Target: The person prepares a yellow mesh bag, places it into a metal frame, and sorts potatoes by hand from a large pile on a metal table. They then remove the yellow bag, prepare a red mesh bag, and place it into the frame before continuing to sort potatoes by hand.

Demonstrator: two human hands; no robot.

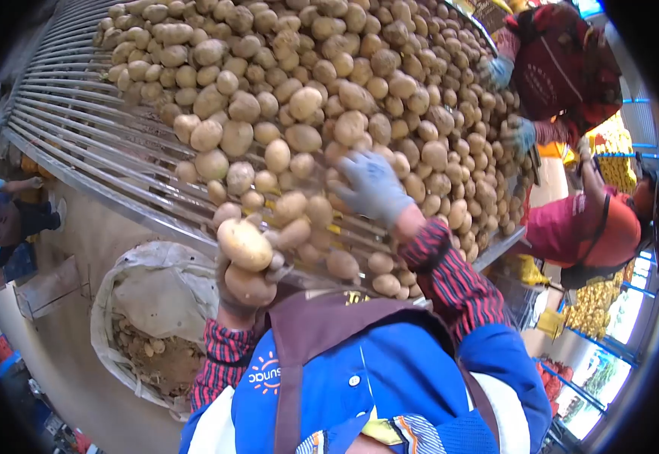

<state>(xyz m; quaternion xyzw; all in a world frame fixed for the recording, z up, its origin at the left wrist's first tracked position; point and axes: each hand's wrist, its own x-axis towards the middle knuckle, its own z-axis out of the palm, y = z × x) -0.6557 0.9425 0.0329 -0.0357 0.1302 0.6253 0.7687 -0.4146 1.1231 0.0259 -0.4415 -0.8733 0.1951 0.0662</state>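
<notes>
My left hand [223,286], in a grey glove, is closed around potatoes beside the rack's near edge. A pale potato [245,244] sits on top in its grip, and a browner potato [250,285] lies below it. My right hand [375,187], in a light blue-grey glove, rests over the potato pile [322,98] with fingers spread, reaching among the potatoes. Its fingertips are slightly blurred. Several loose potatoes [294,233] lie between my hands, some smeared by motion.
Metal bars of the rack [80,125] slope to the left. A large whitish sack [159,284] holding small potatoes and dirt stands at lower left. At right, a co-worker's gloved hands [520,135] touch the pile; another person in red [586,227] stands nearby. A person [4,204] is at far left.
</notes>
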